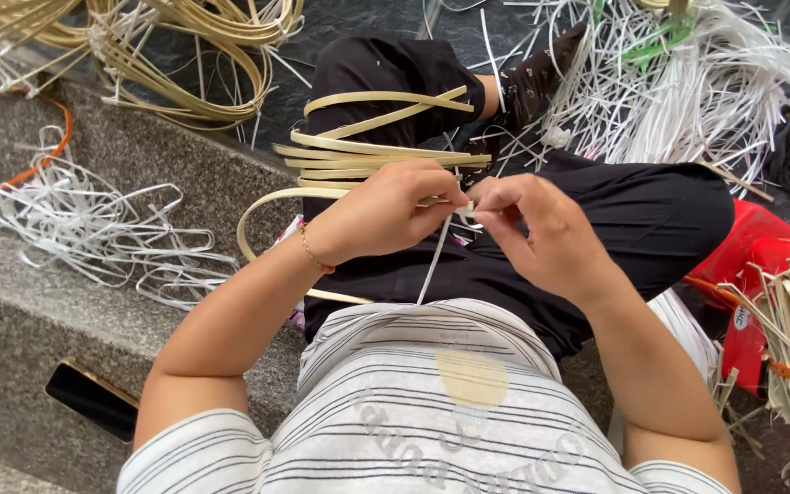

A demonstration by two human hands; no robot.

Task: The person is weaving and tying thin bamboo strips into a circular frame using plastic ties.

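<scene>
My left hand (386, 212) grips a bundle of pale yellow bamboo strips (368, 151) coiled into loops over my lap. A thin white plastic strip (435, 261) hangs down from between both hands. My right hand (541, 229) pinches the top end of that white strip against the bamboo, fingertips touching those of my left hand. A thin gold bracelet sits on my left wrist. I sit cross-legged in black trousers (633, 220) and a striped shirt.
A heap of white plastic strips (688, 82) lies at the upper right, another loose tangle (102, 233) on the stone step at left. More bamboo loops (176, 55) rest at top left. A dark phone (93, 400) lies on the step. A red stool (752, 265) with tan strips stands at right.
</scene>
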